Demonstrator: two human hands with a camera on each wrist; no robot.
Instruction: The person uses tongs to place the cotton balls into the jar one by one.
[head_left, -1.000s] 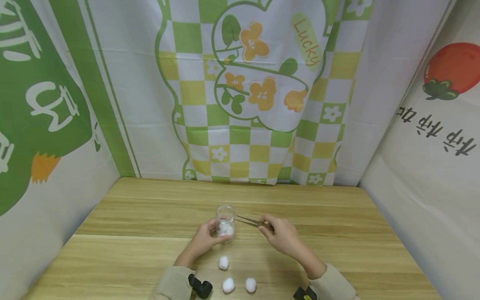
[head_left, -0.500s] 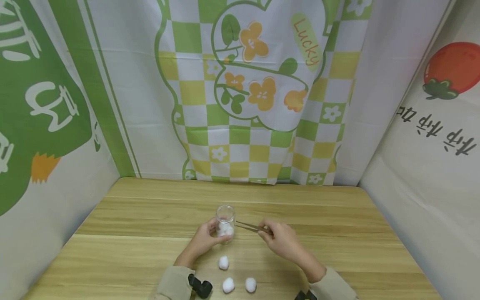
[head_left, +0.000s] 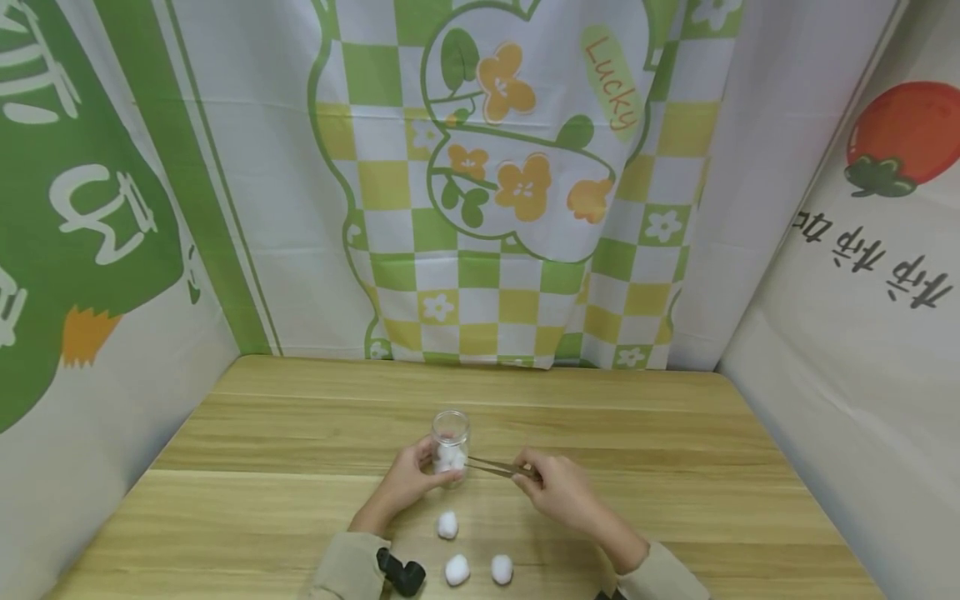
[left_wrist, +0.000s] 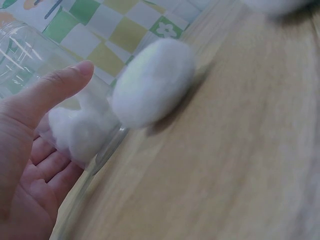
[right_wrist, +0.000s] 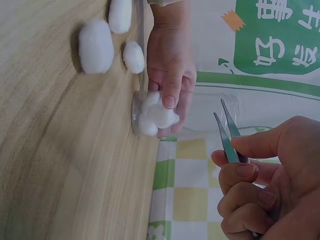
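A clear jar (head_left: 451,429) stands upright on the wooden table, with several white cotton balls (right_wrist: 157,115) in its lower part. My left hand (head_left: 408,479) holds the jar from the left, thumb across the front and fingers behind. My right hand (head_left: 558,483) pinches metal tweezers (head_left: 495,467) between thumb and fingers. Their two tips are apart with nothing between them, and they point left at the jar's side. In the right wrist view the tips show in front of the jar; whether they touch it I cannot tell.
Nearer the table's front lie three loose cotton balls: one (head_left: 447,525) just before the jar, another (head_left: 457,571) closer, and a third (head_left: 502,570) to its right. Printed curtains (head_left: 480,317) hang behind the table (head_left: 300,417) and along both sides.
My right hand has lowered the tweezers, so their tips went from near the jar's upper part down beside its lower part. The left hand, jar and loose cotton balls have not moved.
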